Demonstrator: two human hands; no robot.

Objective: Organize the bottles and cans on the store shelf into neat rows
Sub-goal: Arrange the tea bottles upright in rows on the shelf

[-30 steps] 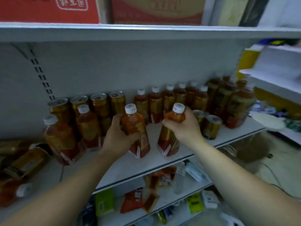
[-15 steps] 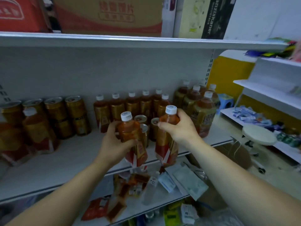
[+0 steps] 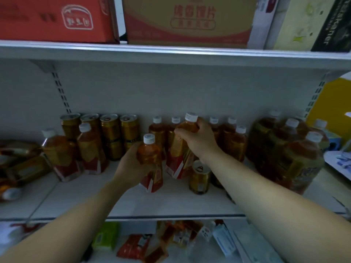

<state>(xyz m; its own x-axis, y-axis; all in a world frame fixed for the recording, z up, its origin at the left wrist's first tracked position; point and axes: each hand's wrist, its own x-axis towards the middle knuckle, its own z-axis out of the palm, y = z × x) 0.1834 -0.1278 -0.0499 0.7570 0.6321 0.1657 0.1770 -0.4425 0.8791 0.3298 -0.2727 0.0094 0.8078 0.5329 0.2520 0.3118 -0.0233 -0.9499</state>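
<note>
My left hand (image 3: 131,166) grips an orange tea bottle (image 3: 151,164) with a white cap, its base on or just above the white shelf (image 3: 133,202). My right hand (image 3: 199,141) grips a second tea bottle (image 3: 180,158) near its neck, tilted, right in front of the back row of small tea bottles (image 3: 228,137). Gold cans (image 3: 110,130) stand stacked at the back left. One loose gold can (image 3: 199,177) stands under my right wrist.
Two tea bottles (image 3: 76,152) stand at the left, and more bottles (image 3: 15,168) lie on their sides at the far left. Large tea bottles (image 3: 300,154) crowd the right end. Cardboard boxes (image 3: 188,19) sit on the shelf above; packets (image 3: 136,245) fill the shelf below.
Both hands have carried their bottles up and back onto the shelf, the right one reaching the back row. The view has swung back to the left and come closer.
</note>
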